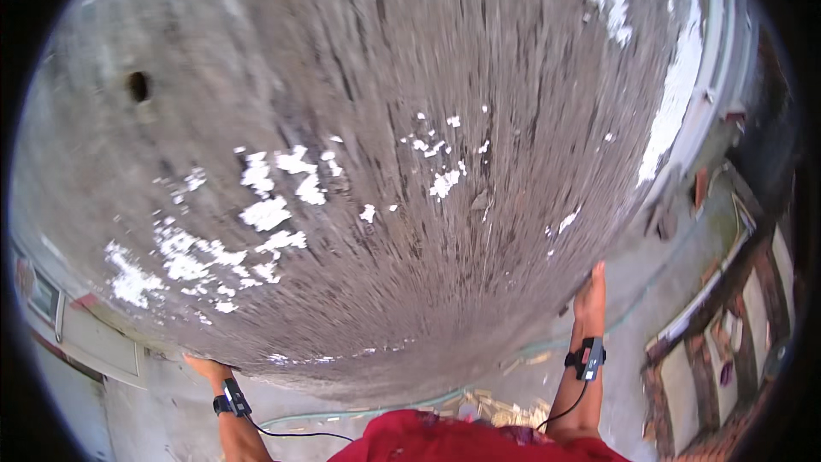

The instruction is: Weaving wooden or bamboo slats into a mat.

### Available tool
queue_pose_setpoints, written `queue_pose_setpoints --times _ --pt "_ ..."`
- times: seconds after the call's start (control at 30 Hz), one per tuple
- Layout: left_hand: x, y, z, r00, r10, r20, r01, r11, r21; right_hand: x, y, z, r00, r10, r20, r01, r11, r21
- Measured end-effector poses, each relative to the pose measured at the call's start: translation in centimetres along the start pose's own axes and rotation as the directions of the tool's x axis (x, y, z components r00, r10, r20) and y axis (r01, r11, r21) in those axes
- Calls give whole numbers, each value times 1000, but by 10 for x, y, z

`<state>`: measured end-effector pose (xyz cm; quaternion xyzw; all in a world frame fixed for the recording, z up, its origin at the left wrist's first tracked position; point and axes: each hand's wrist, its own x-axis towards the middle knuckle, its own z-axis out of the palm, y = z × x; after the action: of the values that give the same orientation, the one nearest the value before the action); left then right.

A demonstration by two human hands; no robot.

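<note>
Step, judged: you are holding up or steadying the broad grey panel [359, 94], which fills the view before your chest; the next move calls for even support at both sides. Your left hand [208, 367] is at its lower left edge, your right hand [590, 295] at its right edge; fingers are largely hidden, so whether either grip is closed cannot be told. Count: one panel, two hands, two wrist devices [590, 359], one dark hole [138, 86]
</note>
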<state>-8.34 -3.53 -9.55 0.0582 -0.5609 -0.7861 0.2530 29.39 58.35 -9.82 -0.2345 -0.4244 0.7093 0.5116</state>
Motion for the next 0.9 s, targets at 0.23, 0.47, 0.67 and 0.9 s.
queue_pose_setpoints --times 0.23,0.47,0.67,0.9 --pt "-21 20 -77 952 -295 85 306 883 -356 -19 14 -11 972 73 224 -93 993 79" --pt "-31 54 -55 943 -279 183 331 853 -404 -43 -57 20 971 -36 238 27 999 43" --pt "-13 32 -79 902 -225 368 357 869 -344 -55 -82 26 930 162 330 -179 984 21" --pt "-3 34 -94 913 -334 232 369 921 -124 -19 -56 1 944 123 305 -124 992 -16"
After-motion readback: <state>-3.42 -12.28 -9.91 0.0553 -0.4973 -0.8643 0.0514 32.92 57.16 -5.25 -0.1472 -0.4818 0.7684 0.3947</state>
